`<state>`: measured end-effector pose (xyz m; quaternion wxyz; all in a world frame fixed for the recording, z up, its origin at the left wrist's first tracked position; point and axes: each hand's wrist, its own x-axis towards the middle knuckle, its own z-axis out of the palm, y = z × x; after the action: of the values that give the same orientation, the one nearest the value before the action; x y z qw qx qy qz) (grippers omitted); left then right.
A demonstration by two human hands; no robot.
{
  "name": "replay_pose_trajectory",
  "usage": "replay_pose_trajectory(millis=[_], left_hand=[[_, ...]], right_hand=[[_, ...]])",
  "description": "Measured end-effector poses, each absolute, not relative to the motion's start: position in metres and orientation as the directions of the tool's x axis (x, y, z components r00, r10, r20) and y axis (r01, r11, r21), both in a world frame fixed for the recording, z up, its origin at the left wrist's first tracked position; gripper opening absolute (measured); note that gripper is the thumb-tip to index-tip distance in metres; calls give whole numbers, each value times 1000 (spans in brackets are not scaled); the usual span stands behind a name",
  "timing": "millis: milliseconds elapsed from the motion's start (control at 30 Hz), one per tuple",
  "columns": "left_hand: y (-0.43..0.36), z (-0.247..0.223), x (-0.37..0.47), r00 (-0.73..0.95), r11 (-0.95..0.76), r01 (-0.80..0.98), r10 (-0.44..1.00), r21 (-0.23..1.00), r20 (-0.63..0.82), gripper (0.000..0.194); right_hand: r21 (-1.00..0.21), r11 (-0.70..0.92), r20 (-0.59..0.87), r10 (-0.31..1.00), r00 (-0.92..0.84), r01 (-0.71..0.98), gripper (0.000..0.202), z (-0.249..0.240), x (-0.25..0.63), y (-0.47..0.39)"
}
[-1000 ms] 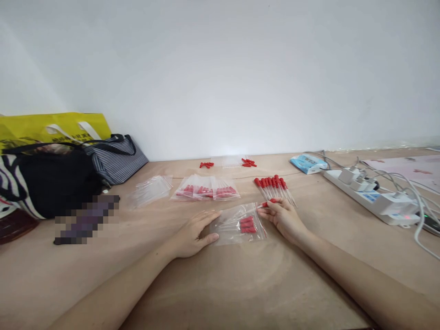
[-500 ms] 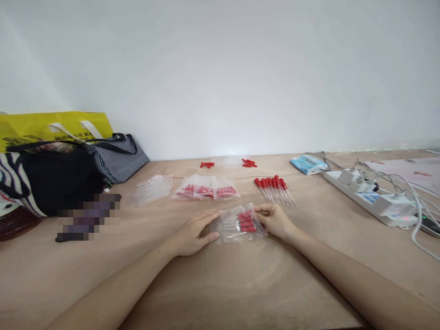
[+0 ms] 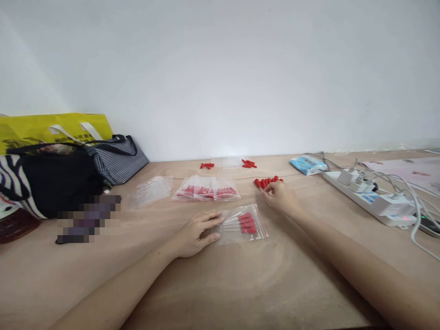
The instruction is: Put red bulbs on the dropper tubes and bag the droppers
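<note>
A clear zip bag (image 3: 228,234) lies flat on the table, holding several droppers with red bulbs (image 3: 247,223) toward its right end. My left hand (image 3: 194,233) rests at the bag's left edge, fingers apart. Over the row of loose red-bulbed droppers (image 3: 264,183) is my right hand (image 3: 279,197), its thumb and fingers pinched near the stems; what it grips, if anything, is hidden. Behind the bag lie filled bags with red bulbs (image 3: 206,190) and, to their left, a stack of clear bags (image 3: 153,189).
Red bulbs in two small piles (image 3: 207,165) (image 3: 249,163) lie near the wall. A blue packet (image 3: 308,165) and a power strip (image 3: 374,201) with cables are at right. Striped (image 3: 118,160), black (image 3: 62,178) and yellow bags (image 3: 30,126) stand at left.
My right hand has let go of the bag's right end and moved up and slightly right to the loose droppers. The bag now lies flatter; my left hand has hardly moved.
</note>
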<state>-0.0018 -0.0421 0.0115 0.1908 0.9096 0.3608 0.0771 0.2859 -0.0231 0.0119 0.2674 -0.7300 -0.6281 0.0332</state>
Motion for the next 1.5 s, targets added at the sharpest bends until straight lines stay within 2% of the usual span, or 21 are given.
replay_pose_trajectory(millis=[100,200,300,500,567,667,733,800,867,1033,1233,1367,1500], left_hand=[[-42,11,-2,732,-669,621,681,408,2,44],[-43,12,-1,726,-659,628,687,414,-8,43],[-44,14,-1,724,-655,631,690,415,-11,43],[-44,13,-2,729,-662,618,684,424,4,43],[-44,12,-3,733,-666,615,680,422,5,43],[-43,11,-4,736,-670,607,677,427,16,43],[-43,10,-4,736,-670,606,677,430,18,43],[-43,11,-3,732,-665,612,681,427,11,43],[-43,11,-3,729,-661,620,684,423,0,43],[-43,14,-2,720,-649,629,694,428,-4,42],[-44,14,-2,719,-646,630,695,432,-8,42],[-45,15,-1,710,-643,638,705,423,2,46],[-47,16,-1,688,-631,648,725,427,29,51]], right_hand=[[-256,-214,245,929,277,943,24,19,281,-8],[-154,-267,212,931,296,951,26,17,270,2],[-114,-284,198,932,302,952,24,13,261,10],[-110,-267,215,934,286,957,24,14,253,13],[-177,-212,273,928,255,961,27,17,254,8],[-427,-20,388,899,203,904,44,20,265,-6],[-631,116,412,888,205,767,53,16,276,-19],[-813,182,373,892,254,554,56,8,285,-32],[-923,199,309,894,323,330,56,-3,290,-41],[-980,196,165,883,439,-26,43,-16,280,-50],[-952,101,-14,927,374,-288,20,-15,260,-55],[-957,0,-81,960,268,-289,19,-13,252,-61],[-989,-23,-52,978,202,-145,25,-13,248,-64]])
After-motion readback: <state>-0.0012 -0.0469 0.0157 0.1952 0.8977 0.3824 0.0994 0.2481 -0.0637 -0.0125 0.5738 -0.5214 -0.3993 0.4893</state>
